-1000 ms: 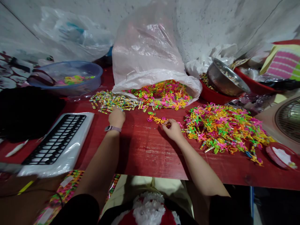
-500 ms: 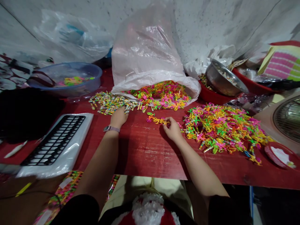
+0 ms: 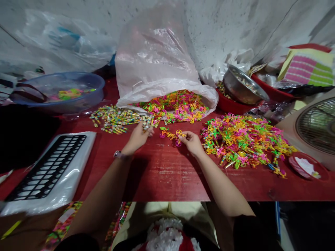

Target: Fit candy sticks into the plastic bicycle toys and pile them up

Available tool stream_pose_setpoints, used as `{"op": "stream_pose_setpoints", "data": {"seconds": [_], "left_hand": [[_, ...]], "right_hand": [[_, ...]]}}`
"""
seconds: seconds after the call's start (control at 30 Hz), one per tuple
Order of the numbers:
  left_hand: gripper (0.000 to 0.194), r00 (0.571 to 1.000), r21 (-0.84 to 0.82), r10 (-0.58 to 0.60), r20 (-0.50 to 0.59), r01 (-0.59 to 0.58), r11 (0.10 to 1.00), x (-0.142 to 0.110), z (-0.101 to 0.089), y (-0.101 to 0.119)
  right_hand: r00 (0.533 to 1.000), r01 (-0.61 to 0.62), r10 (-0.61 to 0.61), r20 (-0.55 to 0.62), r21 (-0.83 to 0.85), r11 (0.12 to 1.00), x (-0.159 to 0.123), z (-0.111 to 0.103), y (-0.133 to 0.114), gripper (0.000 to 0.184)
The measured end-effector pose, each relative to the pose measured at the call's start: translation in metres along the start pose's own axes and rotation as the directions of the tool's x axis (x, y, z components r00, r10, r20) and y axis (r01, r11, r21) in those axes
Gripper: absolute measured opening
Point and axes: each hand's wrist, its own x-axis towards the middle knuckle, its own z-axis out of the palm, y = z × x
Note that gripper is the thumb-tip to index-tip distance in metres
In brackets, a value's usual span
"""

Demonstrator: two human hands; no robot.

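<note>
My right hand [image 3: 193, 143] pinches a yellow plastic piece with round loops [image 3: 180, 133] between thumb and fingertips. A few similar pieces in orange, yellow and purple [image 3: 170, 135] lie just left of it on the red table. My left hand [image 3: 140, 138], with a band on the wrist, is closed at the right end of a pile of small patterned tubes [image 3: 115, 118]; what its fingers hold is too small to make out. To the right of my right hand lies a large heap of bright looped pieces with patterned tubes among them [image 3: 243, 139].
A white plastic bag [image 3: 157, 59] spills more looped pieces at the back. Around the table [image 3: 162, 174] are a blue basin [image 3: 96, 94], a black grid on plastic sheets [image 3: 49, 167], a steel bowl [image 3: 227, 83], a fan [image 3: 290, 122] and a small red basket [image 3: 300, 174].
My left hand has drawn back and to the right from the tube pile. My right hand has lifted the yellow piece's loops near its fingertips. The view has shifted slightly.
</note>
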Motion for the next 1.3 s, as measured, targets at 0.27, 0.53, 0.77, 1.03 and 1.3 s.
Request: {"op": "stream_pose_setpoints", "data": {"seconds": [0.27, 0.53, 0.77, 1.03, 1.3], "left_hand": [[0.048, 0.935, -0.517, 0.05, 0.352, 0.149, 0.843, -0.04, 0.052, 0.049], [0.045, 0.96, -0.485, 0.059, 0.275, 0.086, 0.87, -0.046, 0.056, 0.052], [0.042, 0.971, -0.481, 0.067, 0.231, 0.054, 0.875, -0.047, 0.058, 0.047], [0.021, 0.957, -0.398, 0.141, 0.252, -0.031, 0.917, -0.054, 0.054, 0.048], [0.013, 0.954, -0.276, 0.169, 0.25, -0.097, 0.956, -0.056, 0.058, 0.044]], "right_hand": [[0.984, -0.068, 0.009, 0.176, 0.335, 0.94, -0.015, 0.008, -0.021, 0.046], [0.969, -0.125, 0.036, 0.245, 0.358, 0.925, -0.02, 0.008, -0.029, 0.044], [0.963, -0.169, 0.081, 0.258, 0.343, 0.924, -0.02, 0.01, -0.026, 0.042], [0.991, -0.095, 0.065, 0.116, 0.276, 0.956, -0.021, 0.017, -0.016, 0.042], [0.999, 0.032, -0.033, 0.012, 0.061, 0.998, -0.028, 0.027, -0.016, 0.03]]}}
